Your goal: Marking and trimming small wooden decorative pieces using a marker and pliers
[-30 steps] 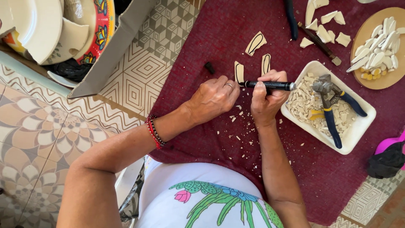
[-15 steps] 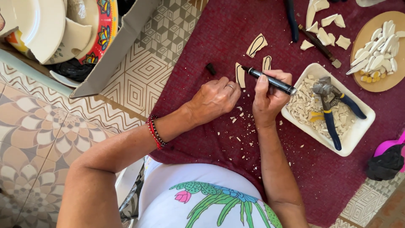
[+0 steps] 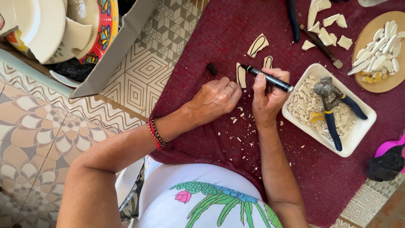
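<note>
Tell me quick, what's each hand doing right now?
Left hand: fingers curled, pinning a cream ceramic shard to the maroon cloth.
Right hand: closed on a black marker, tip at that shard.

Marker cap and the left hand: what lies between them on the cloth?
In the head view, only bare maroon cloth lies between the black cap and the left hand. The nearest shard sits off to the side, by the fingertips.

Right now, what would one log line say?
right hand: holds black marker | left hand: steadies ceramic shard | tip on shard | maroon cloth
</note>
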